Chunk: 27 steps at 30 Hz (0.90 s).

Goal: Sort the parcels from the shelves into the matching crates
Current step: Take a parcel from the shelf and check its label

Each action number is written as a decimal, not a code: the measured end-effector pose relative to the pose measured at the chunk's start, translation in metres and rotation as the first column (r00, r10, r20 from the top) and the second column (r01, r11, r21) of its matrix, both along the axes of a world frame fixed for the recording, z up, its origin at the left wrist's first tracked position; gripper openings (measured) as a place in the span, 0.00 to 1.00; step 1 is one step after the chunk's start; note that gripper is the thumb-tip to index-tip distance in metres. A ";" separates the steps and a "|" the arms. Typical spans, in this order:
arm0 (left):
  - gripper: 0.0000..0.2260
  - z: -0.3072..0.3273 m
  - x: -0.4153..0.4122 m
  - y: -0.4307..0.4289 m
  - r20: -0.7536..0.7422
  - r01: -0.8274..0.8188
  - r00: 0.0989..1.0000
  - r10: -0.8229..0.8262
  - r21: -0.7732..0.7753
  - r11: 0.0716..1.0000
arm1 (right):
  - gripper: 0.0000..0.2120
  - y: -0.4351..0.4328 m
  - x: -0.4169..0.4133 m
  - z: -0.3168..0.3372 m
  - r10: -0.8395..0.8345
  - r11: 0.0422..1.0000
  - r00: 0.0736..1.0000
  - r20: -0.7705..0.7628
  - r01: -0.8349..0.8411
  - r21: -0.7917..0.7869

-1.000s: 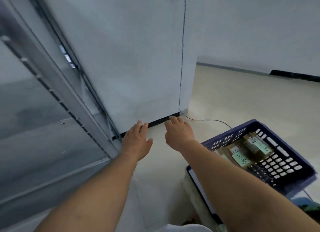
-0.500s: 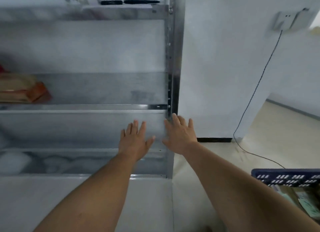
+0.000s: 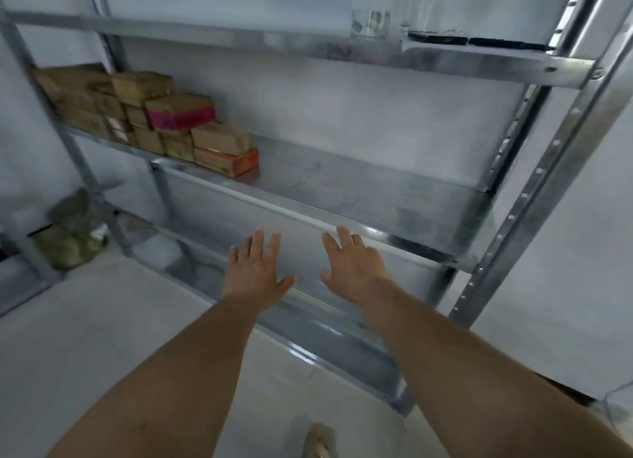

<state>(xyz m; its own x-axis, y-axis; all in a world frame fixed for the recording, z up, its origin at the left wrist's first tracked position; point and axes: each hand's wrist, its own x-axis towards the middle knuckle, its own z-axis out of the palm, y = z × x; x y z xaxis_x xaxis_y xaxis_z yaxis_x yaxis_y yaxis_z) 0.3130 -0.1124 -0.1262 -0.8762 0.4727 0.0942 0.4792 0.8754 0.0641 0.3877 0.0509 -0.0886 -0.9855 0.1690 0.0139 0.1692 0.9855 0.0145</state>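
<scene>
Left grip (image 3: pixel 255 272): spread, empty.
Right grip (image 3: pixel 352 265): spread, empty.
Parcels (image 3: pixel 219 139): up-left of grips; likely light, stiff; clasp opposite sides.

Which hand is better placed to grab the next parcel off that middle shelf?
Left, probably. Both hands are open and empty, but the parcels sit at the left end of the middle shelf, and the left hand is on that side. The right hand would need to cross over.
</scene>
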 end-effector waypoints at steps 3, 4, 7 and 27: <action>0.38 -0.001 -0.033 -0.015 0.014 -0.063 0.998 0.064 -0.014 0.998 | 0.30 -0.011 -0.046 -0.002 0.065 0.997 0.998 -0.019 -0.065 -0.028; 0.38 -0.001 -0.045 -0.018 0.015 -0.080 0.997 0.080 -0.019 0.997 | 0.29 -0.013 -0.063 -0.002 0.080 0.996 0.997 -0.021 -0.081 -0.034; 0.38 0.002 -0.086 -0.025 0.010 -0.124 0.992 0.124 -0.023 0.992 | 0.27 -0.016 -0.114 -0.003 0.120 0.991 0.992 -0.030 -0.121 -0.050; 0.35 0.021 -0.298 -0.003 -0.017 -0.179 0.984 0.179 -0.001 0.984 | 0.23 0.015 -0.336 0.016 0.141 0.987 0.988 -0.067 -0.146 -0.070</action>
<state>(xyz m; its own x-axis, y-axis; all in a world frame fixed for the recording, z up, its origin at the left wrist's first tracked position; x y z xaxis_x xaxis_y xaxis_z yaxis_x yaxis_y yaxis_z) 0.0152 -0.1158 -0.1049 -0.9451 0.3083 0.1085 0.3154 0.9474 0.0554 0.0516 0.0658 -0.0731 -0.9973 0.0285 0.0677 0.0240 0.9975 -0.0662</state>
